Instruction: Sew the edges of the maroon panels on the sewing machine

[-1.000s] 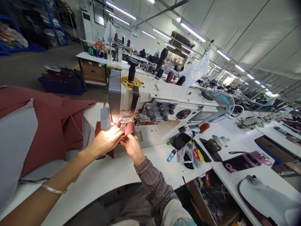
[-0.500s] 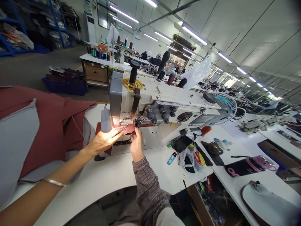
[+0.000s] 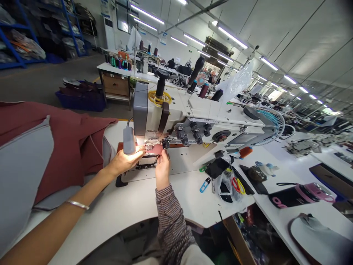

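A small reddish fabric piece (image 3: 157, 149) lies under the needle area of a white sewing machine (image 3: 179, 103), lit by a work lamp. My left hand (image 3: 124, 162) is at its left side, fingertips drawn together on its edge and partly hidden behind the grey lamp housing (image 3: 128, 140). On the right, my right hand (image 3: 163, 167) pinches the near right edge of the piece between thumb and fingers, just below the presser mechanism. Part of a brownish-red piece (image 3: 120, 146) shows behind the left hand.
Large dark red and grey panels (image 3: 68, 147) are piled at the left. To the right lie blue thread snips (image 3: 204, 184), scissors (image 3: 237, 185), a plastic bag and black pieces. A black and pink bottle (image 3: 300, 195) lies farther right. The table's curved front edge is near my body.
The fabric piece sits flatter and more turned under the machine. My left fingers have drawn closer together, and the brownish-red part below the left hand no longer shows. The whole view has shifted slightly.
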`<action>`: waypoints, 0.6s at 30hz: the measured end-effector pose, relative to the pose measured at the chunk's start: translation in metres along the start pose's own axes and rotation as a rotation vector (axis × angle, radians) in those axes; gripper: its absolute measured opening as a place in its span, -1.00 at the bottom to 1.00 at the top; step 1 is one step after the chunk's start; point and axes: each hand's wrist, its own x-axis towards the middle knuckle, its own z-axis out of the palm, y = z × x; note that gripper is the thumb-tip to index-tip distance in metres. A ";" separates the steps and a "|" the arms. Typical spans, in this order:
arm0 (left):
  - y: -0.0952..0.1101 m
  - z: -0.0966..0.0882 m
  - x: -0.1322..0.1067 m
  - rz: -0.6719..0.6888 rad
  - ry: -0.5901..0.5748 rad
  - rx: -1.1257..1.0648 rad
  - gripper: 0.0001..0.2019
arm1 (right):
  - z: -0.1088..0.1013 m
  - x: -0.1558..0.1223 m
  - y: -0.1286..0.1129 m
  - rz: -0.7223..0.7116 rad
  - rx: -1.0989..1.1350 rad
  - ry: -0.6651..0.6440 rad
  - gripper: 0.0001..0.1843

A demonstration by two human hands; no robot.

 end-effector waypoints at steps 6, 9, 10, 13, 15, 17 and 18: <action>-0.004 -0.001 0.009 -0.066 -0.005 -0.050 -0.72 | 0.006 0.011 0.001 -0.060 -0.017 -0.037 -0.82; -0.006 0.001 0.010 -0.082 0.020 -0.025 -0.72 | 0.006 0.012 0.000 -0.059 -0.026 -0.057 -0.83; -0.006 0.002 0.011 -0.082 0.035 -0.018 -0.73 | 0.006 0.012 0.000 -0.056 -0.021 -0.058 -0.82; -0.004 0.003 0.013 -0.087 0.085 -0.038 -0.73 | 0.004 0.015 0.002 -0.048 -0.002 -0.064 -0.79; 0.002 0.003 0.015 -0.112 0.097 -0.084 -0.72 | 0.003 0.018 0.004 -0.049 0.003 -0.084 -0.72; 0.007 0.001 0.015 -0.138 0.088 -0.131 -0.71 | 0.000 0.023 0.007 -0.055 -0.002 -0.091 -0.65; 0.007 0.000 0.014 -0.149 0.081 -0.144 -0.71 | -0.002 0.026 0.008 -0.054 -0.007 -0.088 -0.64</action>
